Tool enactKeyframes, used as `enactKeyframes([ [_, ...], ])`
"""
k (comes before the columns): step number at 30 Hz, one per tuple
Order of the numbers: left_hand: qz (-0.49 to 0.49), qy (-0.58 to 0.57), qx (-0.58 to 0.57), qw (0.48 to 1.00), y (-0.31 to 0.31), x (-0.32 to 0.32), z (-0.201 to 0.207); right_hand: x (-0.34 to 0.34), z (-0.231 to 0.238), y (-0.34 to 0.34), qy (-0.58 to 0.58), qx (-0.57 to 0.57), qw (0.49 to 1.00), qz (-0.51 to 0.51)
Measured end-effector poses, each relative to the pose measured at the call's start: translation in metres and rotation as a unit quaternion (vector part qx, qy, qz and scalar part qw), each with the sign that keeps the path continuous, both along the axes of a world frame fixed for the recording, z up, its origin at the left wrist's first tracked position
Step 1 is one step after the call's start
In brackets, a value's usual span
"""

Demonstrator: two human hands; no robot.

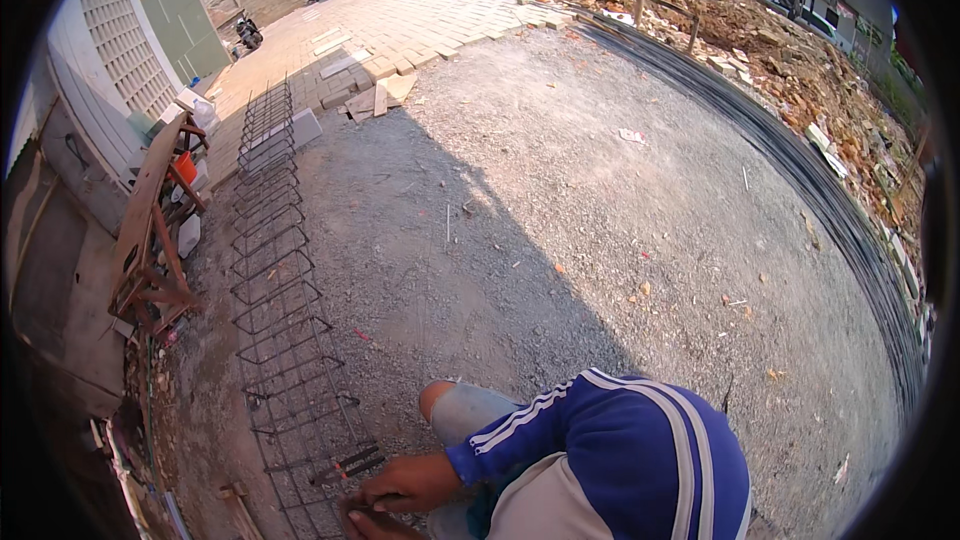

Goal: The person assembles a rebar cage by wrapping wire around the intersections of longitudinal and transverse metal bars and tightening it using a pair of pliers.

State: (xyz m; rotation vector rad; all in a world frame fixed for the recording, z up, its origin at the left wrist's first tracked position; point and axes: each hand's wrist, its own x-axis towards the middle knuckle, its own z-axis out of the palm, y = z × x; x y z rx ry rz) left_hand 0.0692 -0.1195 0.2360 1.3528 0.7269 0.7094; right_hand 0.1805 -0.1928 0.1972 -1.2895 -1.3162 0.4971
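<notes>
Head view, angled down over an outdoor work yard: a long, narrow cage of thin dark steel bars [271, 276] lies on grey gravel ground [500, 270], running from the bottom edge left of centre up toward the upper left of the frame. At bottom centre, the person's right hand [412, 482], in a blue sleeve with white stripes [520, 422], is bent inward beside the cage's near end. Just below it, the left hand [380, 528] is partly cut off by the lower edge. Both hands have curled fingers and are very near each other; I cannot tell whether either grip is clamped on something, as the fingertips are hidden. A black hand tool with orange-red marks, apparently pliers or pincers [350, 464], lies at the cage just beyond the right hand; whether fingers touch it is unclear. For good handling here, I would judge that both hands should work close to one bar crossing, with the cage kept from rocking on the loose stones and skin clear of sharp bar ends. Keeping the tool on top, within easy reach, should help. A curved bundle of dark bars [800, 165] sweeps down the right side.
</notes>
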Motion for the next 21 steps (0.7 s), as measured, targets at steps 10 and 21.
enactKeyframes([
  [10,-0.295,-0.256,-0.499,0.774,0.05,-0.034,-0.106,-0.016,-0.038,-0.023,0.046,-0.066,0.997,-0.005],
  [21,-0.071,0.041,-0.225,0.971,0.011,-0.032,-0.084,-0.03,-0.056,-0.038,0.097,-0.064,0.993,-0.008],
])
